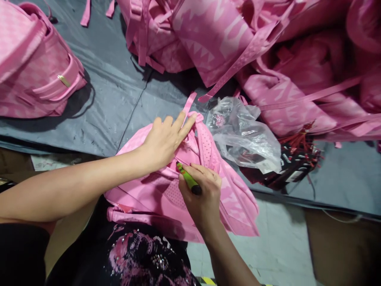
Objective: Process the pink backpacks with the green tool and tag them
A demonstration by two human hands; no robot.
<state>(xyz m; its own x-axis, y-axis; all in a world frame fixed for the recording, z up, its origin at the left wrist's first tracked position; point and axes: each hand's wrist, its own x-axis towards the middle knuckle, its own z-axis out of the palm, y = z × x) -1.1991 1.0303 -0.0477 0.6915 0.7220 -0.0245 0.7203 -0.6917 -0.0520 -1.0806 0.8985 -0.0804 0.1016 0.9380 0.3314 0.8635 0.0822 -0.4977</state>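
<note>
A pink backpack (178,194) with perforated padding and straps lies across my lap and the table edge. My left hand (162,143) grips its upper part, two fingers reaching to the strap base at the top and the others bent over the fabric; the thumb is hidden. In my right hand (204,190) is a slim green tool (188,178) with black ends and orange-red marks. Its dark tip points up and left at the backpack, just below my left hand. I cannot tell if the tip touches the fabric.
A dark grey cover (110,91) drapes the table. Another pink backpack (38,67) stands at the left, and a pile of pink backpacks (220,35) fills the back right. A clear plastic bag (244,131) and black tags with red cords (297,163) lie right of my hands.
</note>
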